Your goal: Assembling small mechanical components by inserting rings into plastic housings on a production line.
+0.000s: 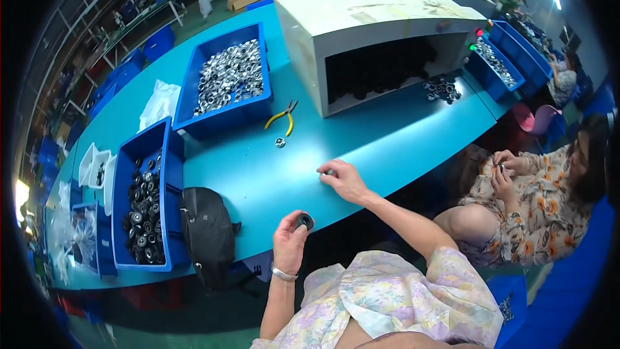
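Desk: blue-green top, bearing the following, left to right.

- Blue bin, far left: clear plastic inside; small white tubs behind it.
- Blue bin, long: loose black round parts heaped within.
- White plastic bag: crumpled, beyond the long bin.
- Black bag: against the long bin's right side, overhanging the near edge; stands between that bin and the left hand.
- Blue bin, large: heaped silver rings.
- Left hand: at the near edge, bracelet on wrist; fingers closed around a black round part, held upright.
- Pliers: yellow handles, lying right of the large bin; single silver piece just beside.
- Right hand: above the desk, fingertips drawn together; whether they grip anything, cannot tell.
- White box-shaped machine: dark parts in its opening, blocking sight of the desk behind.
- Small pile of parts: at the opening's right end.
- Blue bin, right: silver parts inside.
- Seated co-worker: right of the desk, hands together around something small.
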Available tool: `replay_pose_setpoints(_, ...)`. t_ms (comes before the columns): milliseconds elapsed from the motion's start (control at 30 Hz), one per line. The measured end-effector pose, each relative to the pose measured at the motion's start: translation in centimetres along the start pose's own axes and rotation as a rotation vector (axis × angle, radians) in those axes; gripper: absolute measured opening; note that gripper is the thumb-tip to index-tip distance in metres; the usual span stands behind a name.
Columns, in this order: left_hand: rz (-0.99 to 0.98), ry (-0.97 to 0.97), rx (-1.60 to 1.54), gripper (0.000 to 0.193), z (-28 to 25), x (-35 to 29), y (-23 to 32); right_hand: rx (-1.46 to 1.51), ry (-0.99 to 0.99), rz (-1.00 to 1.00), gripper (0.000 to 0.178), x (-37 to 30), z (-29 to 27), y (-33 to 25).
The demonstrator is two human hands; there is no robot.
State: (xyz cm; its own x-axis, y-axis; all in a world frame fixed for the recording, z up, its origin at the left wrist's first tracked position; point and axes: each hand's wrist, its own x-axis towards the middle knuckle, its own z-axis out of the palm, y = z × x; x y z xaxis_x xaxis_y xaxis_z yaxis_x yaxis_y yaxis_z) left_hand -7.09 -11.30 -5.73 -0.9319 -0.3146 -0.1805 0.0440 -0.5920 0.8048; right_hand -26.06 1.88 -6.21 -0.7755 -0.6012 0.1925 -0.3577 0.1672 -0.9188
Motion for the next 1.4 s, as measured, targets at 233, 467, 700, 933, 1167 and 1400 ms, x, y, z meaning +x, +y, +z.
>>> replay_pose_setpoints(233,-0.106,-0.155,-0.006,0.043,3.8,0.6,-1.3,1.071,0.145,0.337,0.018,-8.5,-4.0,-2.6)
replay_pose_setpoints(467,-0.182,-0.225,0.039,0.045,6.1,-1.4,-0.8,1.082,0.156,0.186,0.024,-13.9,-4.4,-4.6)
replay_pose_setpoints(700,-0.163,-0.237,0.139,0.037,8.1,-0.7,-0.7,0.739,0.293,0.119,0.021,-14.7,-5.3,-6.5)
replay_pose_setpoints(933,-0.017,-0.317,0.218,0.043,11.7,-2.8,1.6,1.018,0.269,0.004,0.036,-15.7,-5.8,-8.3)
replay_pose_setpoints(1167,0.061,-0.393,0.235,0.041,11.6,-5.0,1.2,0.680,0.245,-0.063,0.035,-17.6,-4.7,-9.4)
replay_pose_setpoints(1400,0.063,-0.406,0.294,0.036,11.6,-5.4,1.1,0.209,0.237,-0.243,0.032,-17.4,-4.8,-9.4)
